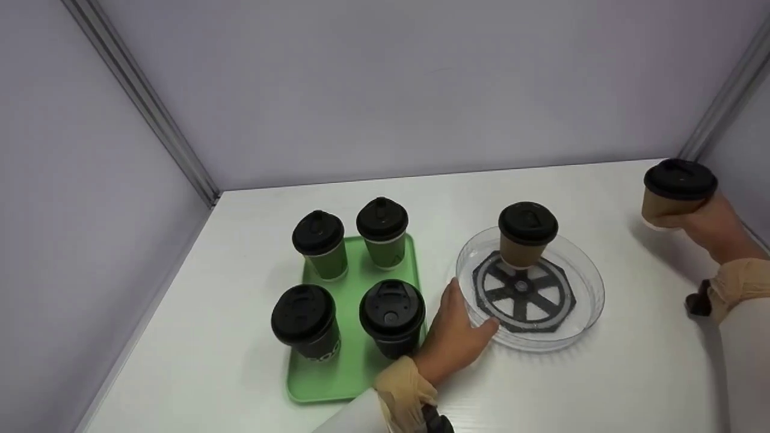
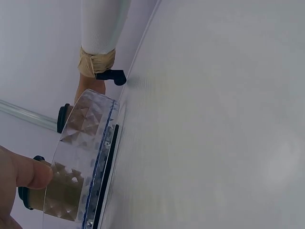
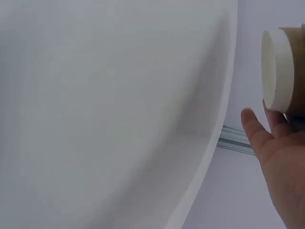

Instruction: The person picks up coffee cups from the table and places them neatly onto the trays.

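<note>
At the far right my right hand (image 1: 719,227) grips a brown paper coffee cup (image 1: 671,204) with a black lid, holding it above the table. Its white base (image 3: 281,71) shows in the right wrist view. My left hand (image 1: 454,340) is at the near left side of a clear round turntable (image 1: 541,344); its thumb (image 2: 35,172) touches the wall and the fingers lie along the outside. A second brown coffee cup (image 1: 522,251), also black-lidded, stands upright on the turntable, towards its back, over a dark spoked pattern.
Left of the turntable lies a green tray (image 1: 343,379). On it stand two green cups (image 1: 328,264) (image 1: 387,252) at the back and two black cups (image 1: 319,346) (image 1: 400,344) at the front, all black-lidded. Pale walls (image 1: 421,90) enclose the white table (image 1: 228,288).
</note>
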### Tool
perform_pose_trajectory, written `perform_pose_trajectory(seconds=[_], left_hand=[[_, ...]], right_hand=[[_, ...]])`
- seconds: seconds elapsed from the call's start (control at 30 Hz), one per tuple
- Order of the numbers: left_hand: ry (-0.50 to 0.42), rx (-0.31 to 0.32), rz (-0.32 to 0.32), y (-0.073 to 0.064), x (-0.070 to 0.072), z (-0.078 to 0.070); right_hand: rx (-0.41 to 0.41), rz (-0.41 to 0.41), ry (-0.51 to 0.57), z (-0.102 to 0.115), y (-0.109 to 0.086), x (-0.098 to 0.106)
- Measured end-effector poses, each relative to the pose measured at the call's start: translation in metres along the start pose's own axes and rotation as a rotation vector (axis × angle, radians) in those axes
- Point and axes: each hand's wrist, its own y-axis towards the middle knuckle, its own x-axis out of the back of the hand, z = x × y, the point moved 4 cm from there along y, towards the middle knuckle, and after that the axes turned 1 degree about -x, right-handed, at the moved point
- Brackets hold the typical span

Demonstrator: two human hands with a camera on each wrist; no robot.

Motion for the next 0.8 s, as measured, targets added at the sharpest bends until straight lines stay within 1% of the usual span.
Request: perform_pose_trajectory(seconds=[0.07,0.17,0.4,0.5,0.67,0.8], left_hand=[[0.002,0.000,-0.010,0.002,0.003,0.001],[0.014,-0.003,-0.030,0.005,0.005,0.002],[0.024,-0.001,-0.056,0.007,0.005,0.003],[0.029,-0.004,-0.065,0.007,0.005,0.002],[0.029,-0.007,-0.062,0.007,0.004,0.001],[0.033,-0.004,-0.055,0.007,0.004,0.000]], right_hand=[[0.021,0.023,0.029,0.005,-0.001,-0.003],[0.028,0.032,0.050,0.012,-0.003,-0.008],[0.071,0.053,0.103,0.028,-0.014,-0.019],[0.077,0.072,0.119,0.034,-0.022,-0.022],[0.060,0.123,0.103,0.039,-0.037,-0.026],[0.089,0.167,0.148,0.052,-0.051,-0.032]])
